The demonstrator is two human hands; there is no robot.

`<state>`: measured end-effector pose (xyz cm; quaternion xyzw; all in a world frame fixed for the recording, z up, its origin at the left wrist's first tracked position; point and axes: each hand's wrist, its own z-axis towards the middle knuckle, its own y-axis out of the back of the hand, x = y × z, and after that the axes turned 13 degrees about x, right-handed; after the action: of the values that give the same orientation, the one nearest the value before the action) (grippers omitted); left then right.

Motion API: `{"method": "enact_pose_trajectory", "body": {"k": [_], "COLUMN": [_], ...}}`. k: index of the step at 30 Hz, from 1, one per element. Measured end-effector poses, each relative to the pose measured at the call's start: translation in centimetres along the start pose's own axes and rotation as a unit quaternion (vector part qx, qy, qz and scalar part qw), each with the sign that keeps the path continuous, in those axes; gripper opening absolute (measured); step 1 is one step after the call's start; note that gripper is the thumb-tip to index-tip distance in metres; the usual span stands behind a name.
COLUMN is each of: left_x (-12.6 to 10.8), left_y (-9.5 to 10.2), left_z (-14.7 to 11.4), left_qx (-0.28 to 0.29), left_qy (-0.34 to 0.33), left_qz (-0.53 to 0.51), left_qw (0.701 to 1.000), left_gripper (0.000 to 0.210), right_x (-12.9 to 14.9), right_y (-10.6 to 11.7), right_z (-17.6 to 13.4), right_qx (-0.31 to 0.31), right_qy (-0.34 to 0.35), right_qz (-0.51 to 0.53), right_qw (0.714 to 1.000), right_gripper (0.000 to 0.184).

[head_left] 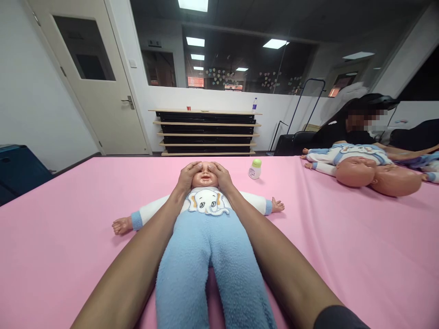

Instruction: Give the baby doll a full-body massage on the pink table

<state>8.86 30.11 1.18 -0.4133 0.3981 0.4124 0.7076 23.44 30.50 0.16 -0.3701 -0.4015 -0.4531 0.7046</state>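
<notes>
A baby doll [207, 237] in a white top with an elephant patch and fuzzy blue trousers lies on its back, legs toward me and arms spread. My left hand [187, 177] cups one side of its head [205, 179], and my right hand [222, 177] cups the other. The fingers of both curve round the head, with the thumbs over the eye area, so the eyes are hidden. The doll's nose and open mouth show between my hands. A small white bottle with a green cap [254, 169] stands on the table to the right of the head.
A pink sheet [68, 237] covers the table. More dolls [360, 171] lie at the right, with a person [356, 121] in dark clothing beside them. Behind the table are a stack of boards [207, 129], a door [103, 114] and a wide window [233, 59].
</notes>
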Motion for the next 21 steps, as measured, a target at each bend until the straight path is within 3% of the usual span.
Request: {"method": "enact_pose_trajectory", "body": {"k": [4,13,16,19,21], "left_x": [-0.3,0.4,0.6,0.8,0.8], "left_y": [-0.1,0.2,0.4,0.6,0.6], "left_z": [-0.3,0.2,0.5,0.6,0.5], "left_qx": [0.031,-0.009,-0.028,-0.031,-0.018], "left_qy": [0.018,-0.027,-0.044,-0.037,-0.031], "left_qz": [-0.027,0.005,0.02,0.015,-0.009], "left_qw": [0.999,1.0,0.998,0.999,0.999], "left_gripper": [0.058,0.05,0.045,0.041,0.041], "right_x": [0.8,0.4,-0.2,-0.6,-0.5], "right_y": [-0.2,-0.4,-0.2,-0.1,-0.1], "right_z": [-0.4,0.0,0.5,0.7,0.5], "right_qx": [0.004,-0.005,-0.037,-0.068,-0.057], "right_qy": [-0.033,-0.01,-0.002,-0.007,-0.012], "right_qz": [0.015,0.01,0.009,0.018,0.032], "right_qw": [0.999,1.0,0.999,0.997,0.998], "right_gripper": [0.05,0.035,0.034,0.035,0.036]}}
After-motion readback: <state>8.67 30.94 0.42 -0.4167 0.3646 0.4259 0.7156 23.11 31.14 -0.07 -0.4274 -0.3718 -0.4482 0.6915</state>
